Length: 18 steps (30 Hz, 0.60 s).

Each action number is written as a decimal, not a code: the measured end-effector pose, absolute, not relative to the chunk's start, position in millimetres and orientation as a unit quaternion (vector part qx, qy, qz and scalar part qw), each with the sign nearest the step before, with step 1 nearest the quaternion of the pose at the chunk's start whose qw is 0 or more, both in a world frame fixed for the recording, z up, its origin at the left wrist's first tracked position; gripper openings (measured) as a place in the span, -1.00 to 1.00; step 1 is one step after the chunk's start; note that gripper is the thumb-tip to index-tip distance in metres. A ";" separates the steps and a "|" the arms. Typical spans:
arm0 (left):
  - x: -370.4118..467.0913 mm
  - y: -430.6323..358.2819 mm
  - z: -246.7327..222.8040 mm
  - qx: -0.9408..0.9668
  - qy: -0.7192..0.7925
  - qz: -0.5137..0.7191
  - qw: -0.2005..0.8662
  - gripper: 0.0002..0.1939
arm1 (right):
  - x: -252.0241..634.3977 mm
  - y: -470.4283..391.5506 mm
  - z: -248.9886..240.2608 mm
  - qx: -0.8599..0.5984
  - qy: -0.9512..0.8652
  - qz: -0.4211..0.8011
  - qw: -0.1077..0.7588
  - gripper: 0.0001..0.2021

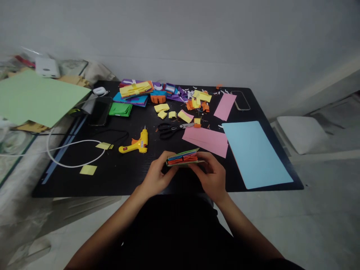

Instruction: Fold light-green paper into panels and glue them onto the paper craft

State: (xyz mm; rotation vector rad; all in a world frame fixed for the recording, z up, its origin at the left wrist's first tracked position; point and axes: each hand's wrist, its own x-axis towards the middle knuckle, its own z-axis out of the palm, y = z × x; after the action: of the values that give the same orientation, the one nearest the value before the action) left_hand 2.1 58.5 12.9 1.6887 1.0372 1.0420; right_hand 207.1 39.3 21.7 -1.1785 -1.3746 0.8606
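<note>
Between my two hands, above the table's front edge, is a small booklet of folded coloured paper (pixel 182 159). Its edge faces me and shows red, blue and green layers inside a pale green cover. My left hand (pixel 159 173) grips the left end, thumb below and fingers behind. On the right end, my right hand (pixel 212 173) holds it the same way; its far fingertips are hidden. Just beyond lie black-handled scissors (pixel 171 128) and pink paper sheets (pixel 206 139). A yellow glue gun (pixel 137 142) rests on its side to the left of my hands.
Folded paper stacks (pixel 135 90) and coloured scraps (pixel 180 93) lie along the back of the black table (pixel 112 180). Light blue sheets (pixel 257 153) are at right. A white cable (pixel 64 165) loops at left near a dark phone (pixel 99 111). A white stool (pixel 300 131) stands beyond the right edge.
</note>
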 end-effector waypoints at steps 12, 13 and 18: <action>13.8 64.6 16.2 0.625 0.395 0.422 0.525 -0.73 | 216.8 49.4 25.3 -0.452 -0.589 0.392 0.544 -0.79; 14.7 64.9 15.6 0.620 0.398 0.424 0.527 -0.73 | 217.9 50.0 24.8 -0.456 -0.590 0.391 0.539 -0.80; 14.9 65.1 18.1 0.618 0.421 0.416 0.517 -0.76 | 221.7 55.1 24.5 -0.488 -0.589 0.353 0.539 -0.88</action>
State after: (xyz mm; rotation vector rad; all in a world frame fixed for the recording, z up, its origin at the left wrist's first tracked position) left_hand 14.9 65.1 18.1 1.4835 1.0119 0.9991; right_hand 221.7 55.1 24.5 -1.1596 -1.4018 0.8388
